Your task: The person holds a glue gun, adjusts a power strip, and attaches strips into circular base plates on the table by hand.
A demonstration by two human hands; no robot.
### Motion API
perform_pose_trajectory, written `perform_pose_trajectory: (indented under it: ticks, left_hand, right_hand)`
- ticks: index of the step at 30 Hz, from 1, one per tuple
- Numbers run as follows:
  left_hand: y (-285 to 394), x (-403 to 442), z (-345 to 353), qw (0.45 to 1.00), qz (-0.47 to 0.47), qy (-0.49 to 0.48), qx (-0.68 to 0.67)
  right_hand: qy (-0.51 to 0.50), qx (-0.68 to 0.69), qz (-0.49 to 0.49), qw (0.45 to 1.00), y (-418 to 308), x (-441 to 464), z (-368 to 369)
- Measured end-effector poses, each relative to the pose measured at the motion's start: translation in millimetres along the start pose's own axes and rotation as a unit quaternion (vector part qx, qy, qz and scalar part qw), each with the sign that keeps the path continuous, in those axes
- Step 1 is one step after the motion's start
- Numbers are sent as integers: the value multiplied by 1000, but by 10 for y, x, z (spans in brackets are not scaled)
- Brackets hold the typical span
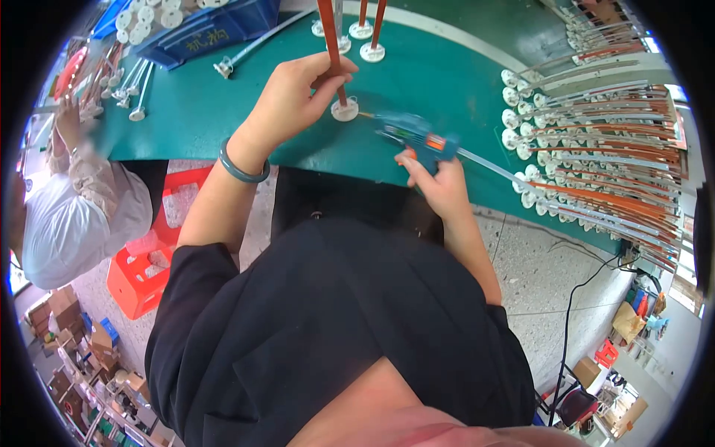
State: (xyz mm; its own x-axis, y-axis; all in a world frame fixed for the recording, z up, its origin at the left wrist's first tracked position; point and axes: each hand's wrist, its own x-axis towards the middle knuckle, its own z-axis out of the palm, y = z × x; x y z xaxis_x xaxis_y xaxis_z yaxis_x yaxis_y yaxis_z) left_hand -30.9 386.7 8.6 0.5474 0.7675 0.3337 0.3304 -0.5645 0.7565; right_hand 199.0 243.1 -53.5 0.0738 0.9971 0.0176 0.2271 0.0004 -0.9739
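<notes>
My left hand (309, 93) pinches a reddish-brown rod (332, 45) that stands on a round white base (345, 109) on the green table. In my right hand (443, 182) is a teal hot glue gun (417, 135), its nozzle pointing left close to the edge of that base. I cannot tell whether the tip touches it. A pale glue stick (488, 162) sticks out from the gun's rear. Beyond my left hand, several more rods on white bases (372, 52) stand upright.
Rows of brown and grey rods with white bases (532, 138) lie along the table's right side. A blue bin (212, 36) holds white discs at the back left. A grey rod (264, 43) lies beside it. Another person (82, 216) sits at left, near a red stool (141, 276).
</notes>
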Motion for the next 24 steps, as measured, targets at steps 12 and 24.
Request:
perform_pose_trajectory:
  ticks: [12, 24]
  left_hand:
    - [-257, 421, 52, 999, 3, 31, 32]
    - [-277, 397, 57, 998, -12, 55, 17]
  right_hand:
    - [14, 153, 78, 985, -19, -11, -126]
    - [22, 155, 71, 985, -37, -29, -124]
